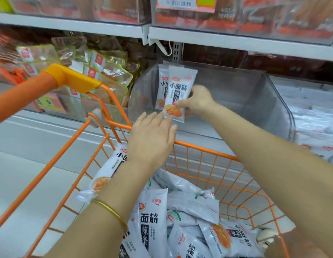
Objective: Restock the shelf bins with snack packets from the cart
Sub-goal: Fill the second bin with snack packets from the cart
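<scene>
My right hand [196, 101] grips two white snack packets [177, 90], holding them upright at the open front of a clear plastic shelf bin [255, 97]. My left hand [152, 138], fingers straight, reaches up toward the packets' lower end from just below. A third white packet [109, 168] sits under my left wrist, at the cart's rim; whether the hand holds it is hidden. The orange wire cart [208, 151] below holds several more white packets [180, 220].
The cart's orange handle [50, 81] with a yellow end piece rises at the left. A bin of yellow-edged packets [106, 71] stands left of the clear bin. Another bin of white packets [314, 116] lies at the right. A shelf [236, 41] of red packets runs overhead.
</scene>
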The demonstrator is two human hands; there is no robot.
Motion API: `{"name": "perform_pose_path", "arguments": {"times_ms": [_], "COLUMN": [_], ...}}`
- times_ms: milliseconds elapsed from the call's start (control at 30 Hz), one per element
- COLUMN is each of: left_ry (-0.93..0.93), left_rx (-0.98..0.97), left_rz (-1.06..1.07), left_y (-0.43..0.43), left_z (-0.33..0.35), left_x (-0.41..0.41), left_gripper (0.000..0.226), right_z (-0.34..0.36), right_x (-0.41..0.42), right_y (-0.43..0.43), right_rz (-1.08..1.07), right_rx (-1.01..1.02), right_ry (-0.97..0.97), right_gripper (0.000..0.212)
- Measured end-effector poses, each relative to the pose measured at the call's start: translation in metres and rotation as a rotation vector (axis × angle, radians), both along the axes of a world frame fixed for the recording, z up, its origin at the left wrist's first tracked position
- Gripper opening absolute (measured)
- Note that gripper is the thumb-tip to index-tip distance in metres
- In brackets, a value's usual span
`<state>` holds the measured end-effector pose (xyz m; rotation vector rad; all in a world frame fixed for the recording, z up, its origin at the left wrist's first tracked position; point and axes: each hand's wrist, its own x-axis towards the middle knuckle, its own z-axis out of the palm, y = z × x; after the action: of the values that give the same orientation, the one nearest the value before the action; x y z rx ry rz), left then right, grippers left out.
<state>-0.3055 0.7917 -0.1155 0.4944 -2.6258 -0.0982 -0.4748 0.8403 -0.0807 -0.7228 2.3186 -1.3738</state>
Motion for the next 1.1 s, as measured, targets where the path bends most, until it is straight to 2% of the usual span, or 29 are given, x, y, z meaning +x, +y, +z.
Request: {"name": "perform_pose_path", "arguments": {"times_ms": [267,467,733,867,1000,1100], "left_ry": [0.0,0.014,0.009,0.011,0.05,0.048], "left_rx": [-0.006,-0.026,-0.015,0.004,0.007,0.12], "left_rz": [-0.006,0.032,0.016,0.007,-0.019,-0.051], "left_y": [0.0,-0.002,-0.002,-0.002,-0.003,-0.005], "left_z": [-0.003,-0.006,-0.006,-0.005,-0.003,0.008], "left_x": [-0.004,-0.006,-0.005,-0.004,-0.002,0.001], "left_gripper": [0.048,0.046,0.049,0.048,0.048,0.056], "right_z": [-0.031,-0.034,-0.027,-0.012,0.02,0.034], "right_x": [-0.018,-0.022,-0.015,-0.008,0.025,0.071], "right_y": [-0.063,-0.074,-0.065,-0.052,-0.014,0.041], "right_rz": [-0.04,-0.082,-0.076,-0.052,-0.052,0.057], "right_rx": [0.221,0.223,0.209,0.239,0.105,0.008], "right_ry": [0.252,0.19,0.067,0.127,0.232,0.306], "right_gripper": [0.039,0.027,0.023,0.022,0.026,0.021]}}
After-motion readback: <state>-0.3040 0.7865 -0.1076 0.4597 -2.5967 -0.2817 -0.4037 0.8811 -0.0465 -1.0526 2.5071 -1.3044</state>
